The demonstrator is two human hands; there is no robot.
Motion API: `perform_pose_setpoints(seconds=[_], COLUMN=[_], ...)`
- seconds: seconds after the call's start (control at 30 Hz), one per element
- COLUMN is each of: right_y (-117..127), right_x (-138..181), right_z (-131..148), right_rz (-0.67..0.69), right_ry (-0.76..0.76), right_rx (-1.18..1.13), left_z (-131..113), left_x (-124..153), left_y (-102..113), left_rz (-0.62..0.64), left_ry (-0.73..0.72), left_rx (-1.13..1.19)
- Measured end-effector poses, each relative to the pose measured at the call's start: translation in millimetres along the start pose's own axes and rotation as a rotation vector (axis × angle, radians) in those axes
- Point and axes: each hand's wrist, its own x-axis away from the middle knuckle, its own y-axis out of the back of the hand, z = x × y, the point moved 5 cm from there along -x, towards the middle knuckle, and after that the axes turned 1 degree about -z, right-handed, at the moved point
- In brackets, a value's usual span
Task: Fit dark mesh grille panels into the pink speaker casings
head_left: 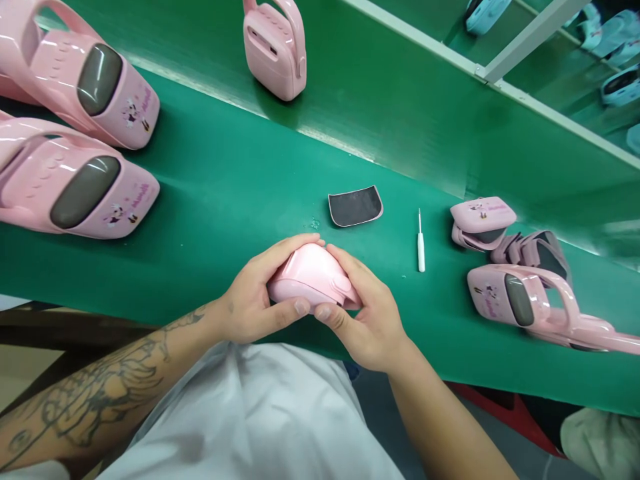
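Between my two hands is a pink plastic housing (313, 273), held low over the front part of the green table. My left hand (263, 290) wraps its left side, thumb along the near edge. On the other side my right hand (367, 307) grips it, its thumb close to the left one. The housing's underside is hidden. Just beyond lies a curved cover piece (356, 207) with a dark inner face. A screwdriver (421, 250) with a white handle rests to the right, its thin shaft pointing away from me.
Pink handled devices (105, 200) with dark windows stand at left. Another pink device (275, 53) stands at the back. More pink devices (500, 297) and stacked covers (537, 253) sit at right. A green partition (400, 113) runs behind; blue devices (485, 13) show beyond it.
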Motion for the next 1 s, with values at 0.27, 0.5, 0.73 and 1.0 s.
perform_pose_setpoints(seconds=[0.27, 0.5, 0.73, 1.0], right_y=[3, 6, 10, 18], right_x=[-3, -4, 11, 7], right_z=[0, -1, 17, -20], right_rz=[0.011, 0.013, -0.486, -0.588], right_ry=[-0.005, 0.021, 0.240, -0.137], right_rx=[-0.001, -0.034, 0.416, 0.468], left_z=[1, -5, 8, 22], left_x=[0, -2, 13, 29], left_y=[-1, -4, -3, 2], left_rz=[-0.036, -0.030, -0.328, -0.663], left_ry=[0.025, 0.039, 0.362, 0.607], left_rx=[0.008, 0.002, 0.217, 0.745])
